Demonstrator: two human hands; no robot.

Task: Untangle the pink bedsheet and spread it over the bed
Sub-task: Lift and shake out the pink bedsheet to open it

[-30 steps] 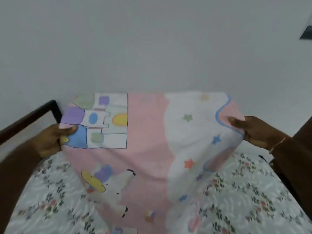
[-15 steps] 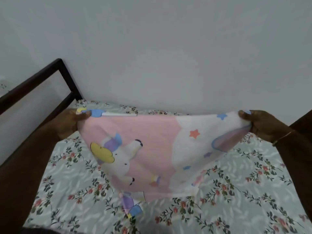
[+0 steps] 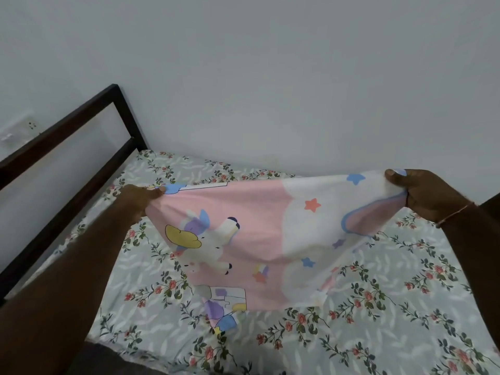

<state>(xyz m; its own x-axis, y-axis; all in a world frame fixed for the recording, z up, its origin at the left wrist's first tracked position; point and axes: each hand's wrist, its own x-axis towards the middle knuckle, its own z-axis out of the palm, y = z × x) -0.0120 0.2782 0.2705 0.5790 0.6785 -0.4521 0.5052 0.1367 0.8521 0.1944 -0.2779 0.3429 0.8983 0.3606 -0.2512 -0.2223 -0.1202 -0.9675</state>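
A: Pale wall (image 3: 270,77) is filling the upper half of the view, and a dark bed frame (image 3: 81,136) is running along the left side of the bed (image 3: 378,320), which is showing a grey floral print. Where is the pink bedsheet (image 3: 257,234) sitting?
B: It is hanging above the bed, held up by its two top corners with the top edge taut. Its lower end is drooping toward the near part of the bed; contact there cannot be confirmed.
A: How is the left hand (image 3: 138,198) holding?
B: It is pinching the left top corner, fingers curled on the cloth.
A: And the right hand (image 3: 430,198)?
B: It is gripping the right top corner, thumb on top, fingers curled beneath; a thin bracelet (image 3: 457,213) is sitting on that wrist
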